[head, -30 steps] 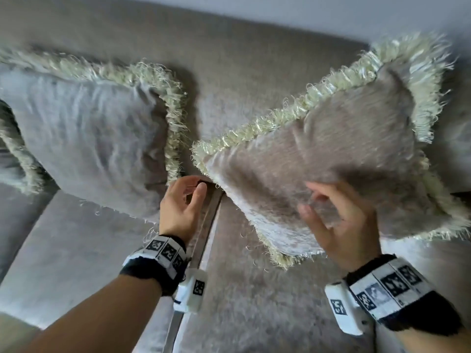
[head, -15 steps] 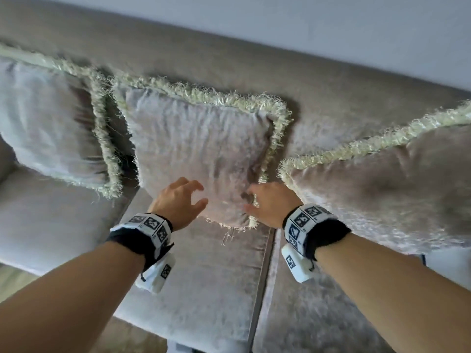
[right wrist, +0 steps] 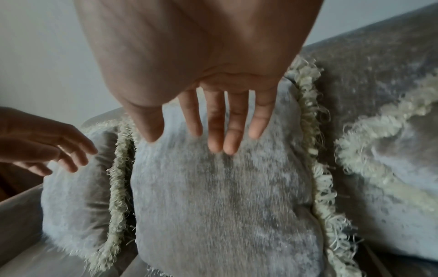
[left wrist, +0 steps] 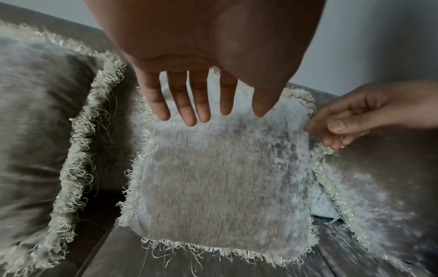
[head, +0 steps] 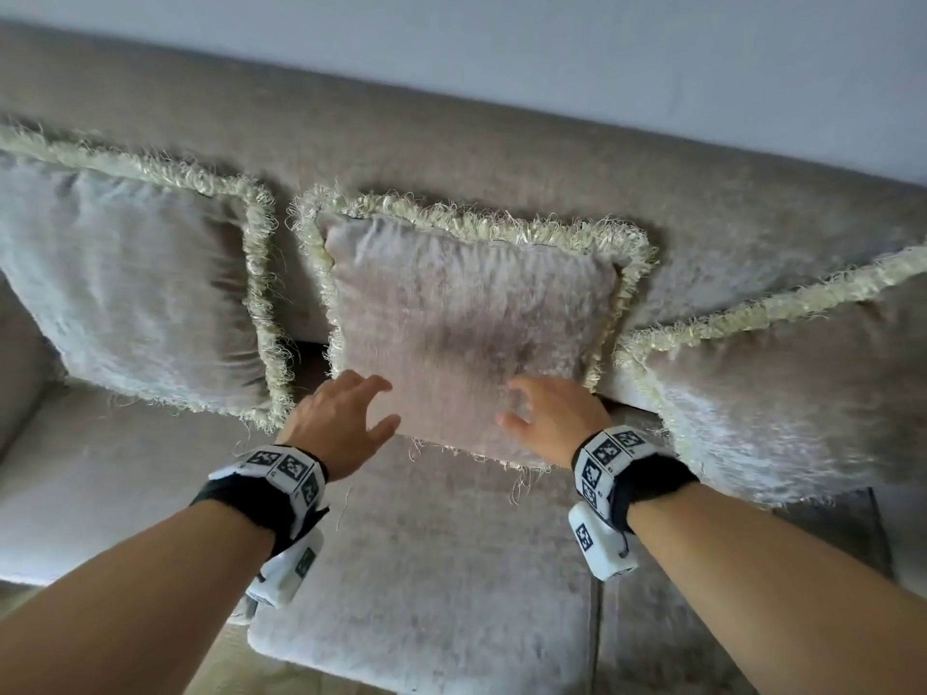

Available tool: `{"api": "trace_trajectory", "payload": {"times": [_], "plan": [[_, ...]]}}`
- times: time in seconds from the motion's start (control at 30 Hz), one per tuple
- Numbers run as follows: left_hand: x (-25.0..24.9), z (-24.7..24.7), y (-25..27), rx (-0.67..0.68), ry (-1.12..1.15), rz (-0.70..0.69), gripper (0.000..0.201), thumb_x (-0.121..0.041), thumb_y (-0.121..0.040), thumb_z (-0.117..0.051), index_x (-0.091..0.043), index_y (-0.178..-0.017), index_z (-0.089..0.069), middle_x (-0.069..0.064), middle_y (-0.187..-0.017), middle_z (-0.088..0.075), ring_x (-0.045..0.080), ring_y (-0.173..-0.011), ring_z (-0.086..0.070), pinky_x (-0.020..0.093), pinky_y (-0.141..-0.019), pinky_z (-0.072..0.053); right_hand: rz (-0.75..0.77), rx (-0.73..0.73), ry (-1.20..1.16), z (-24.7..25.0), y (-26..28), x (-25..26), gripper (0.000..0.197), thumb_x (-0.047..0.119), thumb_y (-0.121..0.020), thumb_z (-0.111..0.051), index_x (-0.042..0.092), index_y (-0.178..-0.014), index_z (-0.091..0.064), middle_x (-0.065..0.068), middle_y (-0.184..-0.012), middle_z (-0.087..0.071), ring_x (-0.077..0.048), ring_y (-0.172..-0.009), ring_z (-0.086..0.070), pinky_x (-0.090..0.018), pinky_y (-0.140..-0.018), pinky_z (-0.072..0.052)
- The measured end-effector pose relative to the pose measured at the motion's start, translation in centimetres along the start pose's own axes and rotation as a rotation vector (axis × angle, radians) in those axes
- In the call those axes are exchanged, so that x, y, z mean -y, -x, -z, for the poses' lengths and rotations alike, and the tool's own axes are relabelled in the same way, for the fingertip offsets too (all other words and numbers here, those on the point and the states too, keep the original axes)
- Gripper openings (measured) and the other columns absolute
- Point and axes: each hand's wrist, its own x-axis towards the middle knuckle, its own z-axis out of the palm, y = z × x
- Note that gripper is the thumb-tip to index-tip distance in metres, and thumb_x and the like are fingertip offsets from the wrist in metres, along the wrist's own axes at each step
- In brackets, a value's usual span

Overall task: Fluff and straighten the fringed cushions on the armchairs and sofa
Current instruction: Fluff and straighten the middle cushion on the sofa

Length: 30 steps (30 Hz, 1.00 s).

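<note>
A beige cushion with a cream fringe [head: 466, 323] [left wrist: 225, 168] [right wrist: 225, 196] leans upright against the sofa back [head: 451, 158], in the middle of three. My left hand [head: 346, 418] [left wrist: 201, 105] hovers open at its lower left corner, fingers spread. My right hand [head: 547, 418] [right wrist: 213, 131] is open at its lower right, fingers loosely extended towards the cushion face. Neither hand holds the cushion; whether the fingertips touch the fabric I cannot tell. A second fringed cushion [head: 130, 293] leans to the left, a third [head: 782, 383] to the right.
The sofa's seat cushions [head: 426, 569] spread out below the hands, with a seam between two of them at the right. A pale wall [head: 552, 42] rises behind the sofa back. The sofa's front edge and a strip of floor [head: 225, 664] lie at the bottom left.
A second ago my right hand was on the right cushion; both hands have since moved to the middle cushion. My view has shifted left, centring that cushion.
</note>
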Motion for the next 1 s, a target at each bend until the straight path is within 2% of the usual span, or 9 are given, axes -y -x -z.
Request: {"api": "trace_trajectory", "payload": {"times": [0.13,0.27,0.4,0.5,0.6,0.73,0.9,0.93,1.0], "plan": [[1.6,-0.9,-3.1,-0.105,0.079,-0.01,0.058,-0.057,-0.091,-0.056,-0.035,-0.144,-0.046,0.004,-0.132,-0.057,0.025,-0.107,-0.063,0.042,-0.084,-0.054,-0.074,-0.187,-0.161,-2.2,-2.4,-1.3,0.062,0.062,-0.093,-0.049,0.027,-0.144,-0.045,-0.001,-0.136,-0.056,-0.022,-0.122,-0.055,-0.039,-0.097,-0.05],[3.5,-2.3,-7.0,-0.271,0.218,0.024,0.073,-0.067,-0.082,-0.059,-0.049,-0.148,-0.033,0.008,-0.138,-0.045,0.028,-0.105,-0.06,0.04,-0.074,-0.052,-0.16,-0.455,-0.277,-4.1,-4.7,-3.1,0.074,0.069,-0.088,-0.049,0.031,-0.151,-0.034,-0.008,-0.137,-0.043,-0.025,-0.121,-0.048,-0.035,-0.089,-0.047],[6.2,-4.7,-10.2,-0.346,0.317,0.073,0.092,-0.078,-0.068,-0.057,-0.058,-0.151,-0.021,0.017,-0.152,-0.03,0.038,-0.134,-0.045,0.054,-0.092,-0.051,-0.289,-0.674,-0.447,-7.4,-6.2,-5.1,0.094,0.079,-0.078,-0.053,0.048,-0.155,-0.01,-0.008,-0.149,-0.017,-0.03,-0.136,-0.028,-0.042,-0.105,-0.038],[8.0,-7.5,-12.1,-0.318,0.321,0.038,0.098,-0.078,-0.064,-0.06,-0.069,-0.147,-0.008,0.018,-0.164,-0.012,0.043,-0.147,-0.03,0.066,-0.103,-0.044,-0.319,-0.69,-0.464,-10.4,-7.5,-6.3,0.098,0.079,-0.074,-0.052,0.058,-0.151,0.005,-0.007,-0.157,-0.005,-0.035,-0.146,-0.017,-0.049,-0.116,-0.031],[8.7,-9.3,-14.7,-0.335,0.39,-0.032,0.11,-0.076,-0.057,-0.064,-0.061,-0.151,-0.01,0.021,-0.167,-0.004,0.043,-0.154,-0.015,0.066,-0.113,-0.033,-0.35,-0.719,-0.525,-12.1,-9.3,-7.0,0.101,0.075,-0.07,-0.054,0.061,-0.149,0.008,-0.008,-0.161,0.002,-0.034,-0.149,-0.017,-0.047,-0.119,-0.029],[9.0,-10.6,-17.6,-0.426,0.538,-0.079,0.12,-0.07,-0.052,-0.076,-0.05,-0.15,-0.011,0.028,-0.16,-0.021,0.04,-0.151,-0.02,0.056,-0.119,-0.026,-0.359,-0.771,-0.554,-13.3,-11.3,-7.4,0.102,0.07,-0.071,-0.054,0.061,-0.148,0.011,-0.009,-0.163,-0.001,-0.035,-0.148,-0.023,-0.043,-0.11,-0.037],[9.0,-12.0,-19.6,-0.463,0.673,-0.142,0.131,-0.065,-0.044,-0.087,-0.038,-0.155,-0.024,0.004,-0.141,-0.04,-0.001,-0.128,-0.037,0.006,-0.109,-0.023,-0.32,-0.846,-0.592,-13.7,-12.7,-7.3,0.098,0.073,-0.074,-0.05,0.051,-0.153,0.004,-0.018,-0.164,-0.011,-0.025,-0.145,-0.023,-0.033,-0.103,-0.027],[9.0,-12.1,-19.6,-0.465,0.705,-0.152,0.128,-0.062,-0.045,-0.088,-0.037,-0.155,-0.027,-0.002,-0.142,-0.039,-0.008,-0.126,-0.038,0.004,-0.109,-0.023,-0.296,-0.869,-0.601,-13.6,-12.7,-7.3,0.097,0.074,-0.075,-0.05,0.051,-0.153,0.002,-0.019,-0.163,-0.014,-0.015,-0.142,-0.021,-0.032,-0.104,-0.024],[9.1,-11.9,-19.4,-0.493,0.746,-0.181,0.117,-0.058,-0.05,-0.085,-0.042,-0.152,-0.031,-0.005,-0.145,-0.04,-0.01,-0.132,-0.037,0.017,-0.118,-0.026,-0.26,-0.909,-0.613,-13.0,-12.4,-7.0,0.097,0.07,-0.076,-0.052,0.046,-0.155,-0.002,-0.021,-0.161,-0.018,0.0,-0.134,-0.019,-0.03,-0.108,-0.02]]}}
